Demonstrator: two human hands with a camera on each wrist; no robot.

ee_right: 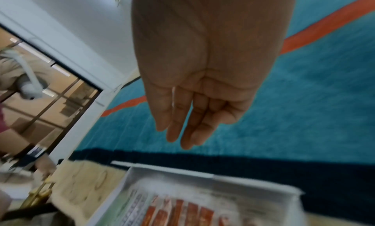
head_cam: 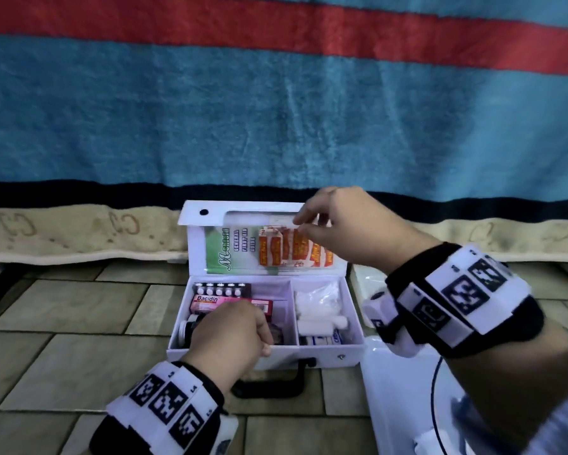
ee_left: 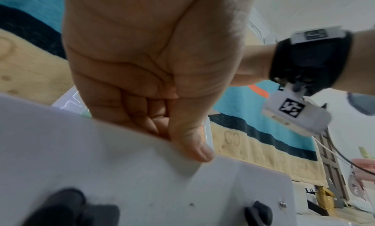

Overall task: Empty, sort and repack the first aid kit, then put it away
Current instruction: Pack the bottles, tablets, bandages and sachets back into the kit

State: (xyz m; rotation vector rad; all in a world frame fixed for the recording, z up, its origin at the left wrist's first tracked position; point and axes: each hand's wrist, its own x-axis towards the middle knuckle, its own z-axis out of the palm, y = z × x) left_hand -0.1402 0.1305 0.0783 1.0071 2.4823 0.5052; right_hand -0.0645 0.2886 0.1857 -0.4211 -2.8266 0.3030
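Observation:
The white first aid kit [head_cam: 325, 354] stands open on the tiled floor, its lid [head_cam: 197, 244] upright. A clear pocket in the lid holds a green guide leaflet [head_cam: 225, 247] and orange plaster strips [head_cam: 285, 247]. My left hand [head_cam: 262, 336] grips the front wall [ee_left: 101, 165], thumb [ee_left: 196, 149] outside and fingers curled inside. My right hand [head_cam: 300, 224] is at the pocket's top edge, its fingers [ee_right: 178, 133] fairly straight above the lid [ee_right: 182, 181]; whether they touch it I cannot tell. Inside lie a pill blister [head_cam: 221, 289], a pink Bacidin box [head_cam: 210, 302], cotton [head_cam: 318, 298] and bandage rolls [head_cam: 322, 323].
The kit's black handle [head_cam: 269, 385] lies on the floor in front. A white plastic tray [head_cam: 400, 389] sits at the near right, with a black cable over it. A blue, red and black striped blanket [head_cam: 276, 110] hangs behind, with a beige towel edge [head_cam: 79, 238] below it.

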